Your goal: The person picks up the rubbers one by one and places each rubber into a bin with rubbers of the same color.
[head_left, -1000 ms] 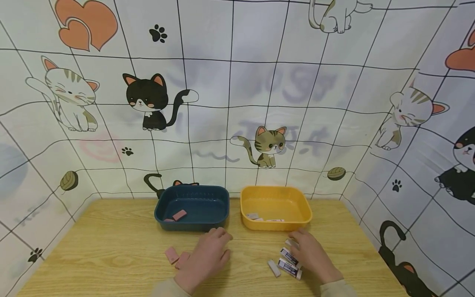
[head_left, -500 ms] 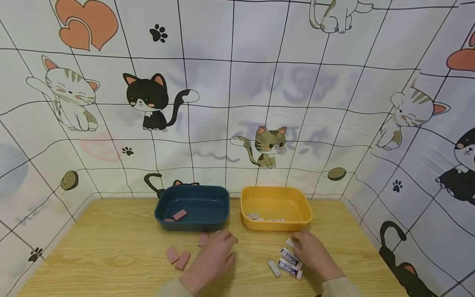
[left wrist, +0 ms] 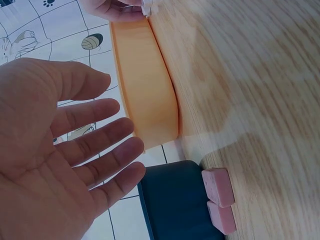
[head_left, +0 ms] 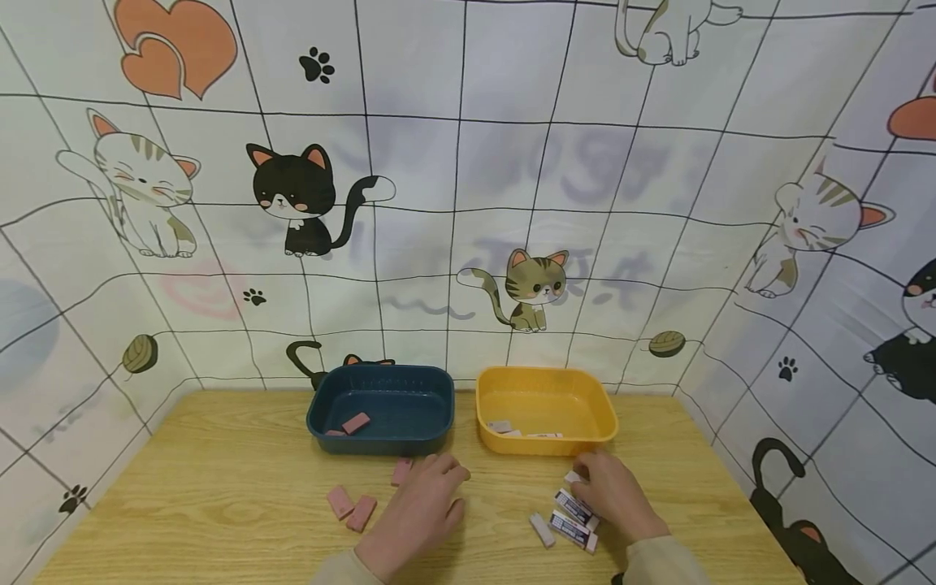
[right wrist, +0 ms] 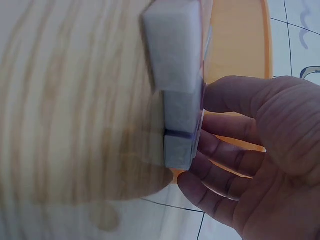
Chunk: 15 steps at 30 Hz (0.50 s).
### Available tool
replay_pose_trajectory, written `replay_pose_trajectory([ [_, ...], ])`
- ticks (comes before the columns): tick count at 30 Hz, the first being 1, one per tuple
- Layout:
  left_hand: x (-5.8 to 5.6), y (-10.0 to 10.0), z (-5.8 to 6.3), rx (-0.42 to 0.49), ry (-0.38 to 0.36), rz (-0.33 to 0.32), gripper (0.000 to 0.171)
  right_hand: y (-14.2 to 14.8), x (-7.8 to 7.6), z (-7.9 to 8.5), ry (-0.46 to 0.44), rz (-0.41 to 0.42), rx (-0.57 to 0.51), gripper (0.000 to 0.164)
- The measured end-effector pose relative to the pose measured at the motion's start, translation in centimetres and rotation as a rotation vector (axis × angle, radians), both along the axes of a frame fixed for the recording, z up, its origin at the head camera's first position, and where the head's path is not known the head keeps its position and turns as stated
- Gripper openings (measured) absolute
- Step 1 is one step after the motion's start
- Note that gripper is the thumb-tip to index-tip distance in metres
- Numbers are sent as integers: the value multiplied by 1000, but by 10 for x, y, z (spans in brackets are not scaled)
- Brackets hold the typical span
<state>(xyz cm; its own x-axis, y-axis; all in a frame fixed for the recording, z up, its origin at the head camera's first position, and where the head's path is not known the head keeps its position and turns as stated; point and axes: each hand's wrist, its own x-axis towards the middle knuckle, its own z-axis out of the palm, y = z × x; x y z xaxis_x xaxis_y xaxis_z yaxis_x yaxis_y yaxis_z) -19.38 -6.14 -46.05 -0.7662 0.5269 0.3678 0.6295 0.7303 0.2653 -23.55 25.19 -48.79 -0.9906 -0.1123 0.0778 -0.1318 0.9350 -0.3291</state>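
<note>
Holding nothing, the left hand [head_left: 420,508] hangs on the near side of the blue tray [head_left: 383,446], right of 3 pink blocks [head_left: 361,513] lying on the table [head_left: 219,487]. In the left wrist view its fingers stand spread and slightly bent, palm bare.

The right hand [head_left: 614,491] reaches over a white block [head_left: 573,478] just near of the yellow tray [head_left: 541,446]. Whether it pinches that block or merely touches it I cannot tell; the fingers hide most of it.

Placement appears to follow colour: at left, 2 pink pieces [head_left: 356,423] lie inside the blue tray; at right, pale pieces [head_left: 500,426] lie inside the yellow tray. Loose blocks sit near the tray of matching contents, presumably so each hand reaches its own side without crossing.

Nearer still, 2 wrapped blocks [head_left: 574,532] lie side by side, printed faces visible; 1 small white stick [head_left: 542,530] lies just left of them. Both trays stand far, before the cat-patterned backdrop [head_left: 417,244], probably to leave working room near the person.
</note>
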Motion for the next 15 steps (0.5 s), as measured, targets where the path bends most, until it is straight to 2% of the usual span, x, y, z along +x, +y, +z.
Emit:
replay_pose_trajectory([
  [15, -1, -1, -1, -19, -3, 0, 17, -2, 1, -1, 36, -9, 15, 15],
])
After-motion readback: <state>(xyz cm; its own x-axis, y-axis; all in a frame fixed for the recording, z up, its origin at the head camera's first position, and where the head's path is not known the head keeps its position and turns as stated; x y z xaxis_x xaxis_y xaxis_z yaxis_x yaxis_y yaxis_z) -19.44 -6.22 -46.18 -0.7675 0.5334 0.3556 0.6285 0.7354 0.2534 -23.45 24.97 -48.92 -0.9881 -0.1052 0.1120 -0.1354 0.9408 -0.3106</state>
